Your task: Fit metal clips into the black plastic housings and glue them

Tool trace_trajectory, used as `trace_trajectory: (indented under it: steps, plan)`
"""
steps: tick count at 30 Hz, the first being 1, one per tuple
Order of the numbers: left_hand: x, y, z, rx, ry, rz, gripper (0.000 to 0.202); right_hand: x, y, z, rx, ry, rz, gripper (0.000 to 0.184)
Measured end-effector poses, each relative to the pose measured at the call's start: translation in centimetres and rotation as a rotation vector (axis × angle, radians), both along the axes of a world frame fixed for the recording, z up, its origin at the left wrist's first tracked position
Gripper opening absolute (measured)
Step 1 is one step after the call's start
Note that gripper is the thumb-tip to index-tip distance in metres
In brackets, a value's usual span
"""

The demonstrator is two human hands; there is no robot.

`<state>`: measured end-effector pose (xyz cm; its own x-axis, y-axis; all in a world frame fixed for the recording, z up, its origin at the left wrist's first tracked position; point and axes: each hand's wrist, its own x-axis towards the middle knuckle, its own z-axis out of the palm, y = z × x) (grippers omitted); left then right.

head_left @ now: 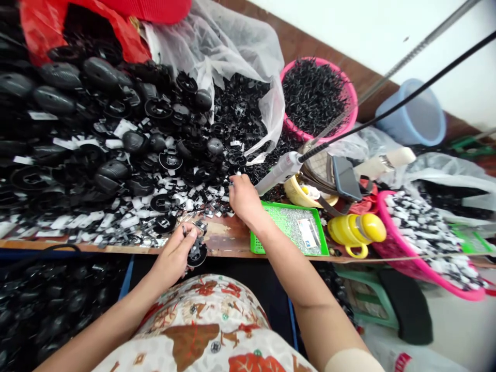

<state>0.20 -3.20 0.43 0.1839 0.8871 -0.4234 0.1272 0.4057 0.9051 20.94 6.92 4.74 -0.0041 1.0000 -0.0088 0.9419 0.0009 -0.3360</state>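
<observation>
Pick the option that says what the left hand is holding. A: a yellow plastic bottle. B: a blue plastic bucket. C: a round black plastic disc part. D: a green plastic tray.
C: the left hand grips a round black plastic disc part at the table's front edge, while the right hand reaches into the pile of small black and white pieces further back.

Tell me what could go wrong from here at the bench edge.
1. The left hand holds a black disc out past the table edge; if the grip loosens, it could drop to the floor.
2. The right hand is picking from a loose parts pile that runs close to that edge; a nudge may push pieces off.
3. The hanging tool sits right beside that hand and could be bumped.
</observation>
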Motion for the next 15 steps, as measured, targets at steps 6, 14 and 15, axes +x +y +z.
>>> trace_trajectory:
  steps: [6,14,15]
  plan:
    - [-0.1,0.1,-0.7,-0.060,-0.069,0.009,0.042,-1.4,2.9,0.2,-0.147,-0.155,-0.025,0.029]
    - [-0.3,0.2,-0.8,-0.022,-0.112,0.014,0.038,-1.1,-2.1,0.3,0.094,-0.013,0.149,0.030]
    - [-0.3,0.3,-0.6,-0.013,-0.132,0.035,0.036,-1.6,-2.5,0.2,0.126,0.017,0.202,0.030]
